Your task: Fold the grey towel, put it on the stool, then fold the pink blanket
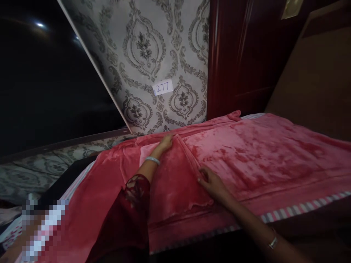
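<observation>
A plush red-pink blanket (pixel 260 153) lies spread over a bed. A folded-over flap of it (pixel 172 182) sits in the middle. My left hand (pixel 166 143) reaches to the flap's far corner and grips the fabric there; a pale bangle is on that wrist and a dark red lace sleeve on the forearm. My right hand (pixel 211 182) rests on the flap's near right edge, fingers pinching the fold. A watch or bracelet shows on the right wrist.
A striped bed sheet edge (pixel 301 209) shows under the blanket. A grey damask-patterned wall (pixel 153 47) with a white label reading 277 (pixel 162 87) stands behind the bed. A dark red wooden wardrobe (pixel 241 54) stands at the back right.
</observation>
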{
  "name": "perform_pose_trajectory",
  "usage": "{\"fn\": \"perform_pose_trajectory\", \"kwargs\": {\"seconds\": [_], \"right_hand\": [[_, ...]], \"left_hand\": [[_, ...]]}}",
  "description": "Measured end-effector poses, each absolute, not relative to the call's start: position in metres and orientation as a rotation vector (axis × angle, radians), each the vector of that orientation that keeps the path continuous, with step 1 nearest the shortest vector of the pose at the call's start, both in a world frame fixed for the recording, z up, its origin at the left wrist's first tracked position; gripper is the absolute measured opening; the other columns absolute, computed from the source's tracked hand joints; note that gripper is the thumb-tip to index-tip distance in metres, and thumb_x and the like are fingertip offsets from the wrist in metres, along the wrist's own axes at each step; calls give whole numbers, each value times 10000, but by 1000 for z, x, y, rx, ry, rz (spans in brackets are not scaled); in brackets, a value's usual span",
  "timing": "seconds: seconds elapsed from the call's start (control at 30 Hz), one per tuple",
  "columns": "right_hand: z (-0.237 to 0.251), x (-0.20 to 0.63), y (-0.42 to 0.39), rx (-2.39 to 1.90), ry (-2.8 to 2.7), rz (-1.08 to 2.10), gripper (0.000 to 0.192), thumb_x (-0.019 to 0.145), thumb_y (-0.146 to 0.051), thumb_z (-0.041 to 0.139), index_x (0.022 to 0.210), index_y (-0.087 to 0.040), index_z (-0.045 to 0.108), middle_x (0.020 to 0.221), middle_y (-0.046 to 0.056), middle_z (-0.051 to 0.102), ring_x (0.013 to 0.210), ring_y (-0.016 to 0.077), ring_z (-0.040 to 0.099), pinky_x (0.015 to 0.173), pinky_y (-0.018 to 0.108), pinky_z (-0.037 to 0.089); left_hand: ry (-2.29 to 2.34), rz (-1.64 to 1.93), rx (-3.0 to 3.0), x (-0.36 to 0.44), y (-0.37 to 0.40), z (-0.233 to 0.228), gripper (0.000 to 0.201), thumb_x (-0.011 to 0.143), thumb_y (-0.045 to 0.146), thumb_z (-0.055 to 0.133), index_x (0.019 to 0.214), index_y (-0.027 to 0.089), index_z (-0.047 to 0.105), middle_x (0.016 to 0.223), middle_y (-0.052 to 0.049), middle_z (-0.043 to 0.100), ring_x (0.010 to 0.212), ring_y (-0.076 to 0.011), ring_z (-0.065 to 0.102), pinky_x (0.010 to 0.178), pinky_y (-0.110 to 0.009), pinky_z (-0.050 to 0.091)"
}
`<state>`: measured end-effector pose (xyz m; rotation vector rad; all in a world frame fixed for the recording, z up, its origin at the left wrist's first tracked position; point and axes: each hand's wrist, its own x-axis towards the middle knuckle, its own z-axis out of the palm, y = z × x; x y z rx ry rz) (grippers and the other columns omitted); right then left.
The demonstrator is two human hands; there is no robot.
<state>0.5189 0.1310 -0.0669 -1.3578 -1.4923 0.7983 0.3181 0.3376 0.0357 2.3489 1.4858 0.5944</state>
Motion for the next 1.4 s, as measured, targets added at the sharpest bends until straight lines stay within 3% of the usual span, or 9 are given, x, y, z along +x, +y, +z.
{"fn": "perform_pose_trajectory", "kwargs": {"seconds": [0.13, 0.3, 0.47, 0.57, 0.67, 0.77, 0.87, 1.07, 1.4], "right_hand": [[-68, 520, 120, -1501, -1526, 751, 203, 713, -441, 576, 740, -250, 514, 668, -4, 581, 625, 185, 530, 594, 299, 417], [-64, 519, 113, -1473, -1574, 751, 239, 709, -446, 573, 631, -239, 480, 642, 2, 553, 623, 166, 485, 584, 281, 358], [-68, 526, 104, -1337, -1346, 926, 295, 748, -519, 533, 683, -232, 517, 642, -10, 529, 625, 164, 507, 593, 281, 419], [-73, 529, 97, -1278, -1228, 1006, 289, 737, -507, 588, 772, -224, 543, 735, 15, 612, 691, 185, 588, 638, 295, 483], [-75, 529, 91, -1210, -1154, 1109, 436, 787, -494, 603, 1115, -209, 565, 875, 44, 679, 774, 210, 661, 699, 332, 544], [-74, 532, 85, -1187, -1237, 1049, 642, 828, -462, 607, 1401, -203, 478, 1099, 98, 699, 1038, 244, 674, 889, 388, 551], [-73, 539, 82, -1174, -1385, 963, 551, 834, -422, 602, 1339, -201, 601, 1299, 116, 657, 1253, 265, 585, 1043, 401, 477], [-68, 548, 81, -1294, -1534, 1008, 405, 825, -353, 554, 1144, -186, 738, 1012, 66, 734, 785, 203, 619, 712, 310, 503], [-70, 551, 84, -1321, -1557, 1030, 446, 807, -378, 537, 1154, -176, 732, 799, 22, 652, 593, 141, 433, 543, 248, 348]], "left_hand": [[1516, 504, 2303, 330, 369, 26, 351, 871, 60, 566, 1194, 81, 701, 1211, -152, 732, 1087, -230, 670, 996, -307, 488], [1568, 429, 2300, 331, 387, 20, 200, 858, 122, 637, 1028, 69, 728, 1022, -143, 759, 937, -227, 671, 897, -291, 494], [1650, 548, 2327, 336, 399, 19, 163, 889, 162, 615, 1017, 103, 696, 1103, -161, 718, 1033, -234, 633, 951, -305, 454], [1626, 541, 2329, 343, 403, 7, 100, 880, 202, 638, 920, 133, 699, 999, -124, 730, 965, -229, 641, 897, -298, 467], [1579, 487, 2316, 346, 406, -6, 157, 871, 274, 664, 780, 148, 684, 813, -87, 717, 826, -226, 633, 785, -288, 473], [1542, 497, 2321, 345, 412, -9, 227, 894, 326, 629, 760, 150, 676, 748, -59, 687, 776, -212, 604, 749, -277, 456], [1519, 521, 2345, 346, 419, -10, 252, 926, 328, 561, 804, 144, 681, 766, -39, 674, 784, -190, 580, 754, -263, 444], [1528, 450, 2372, 360, 419, -26, 260, 925, 343, 572, 871, 132, 714, 790, -60, 696, 804, -197, 602, 764, -271, 447], [1636, 200, 2367, 297, 418, 15, 391, 935, 421, 523, 1043, 128, 758, 1154, -145, 751, 1090, -262, 666, 948, -299, 471]]}}
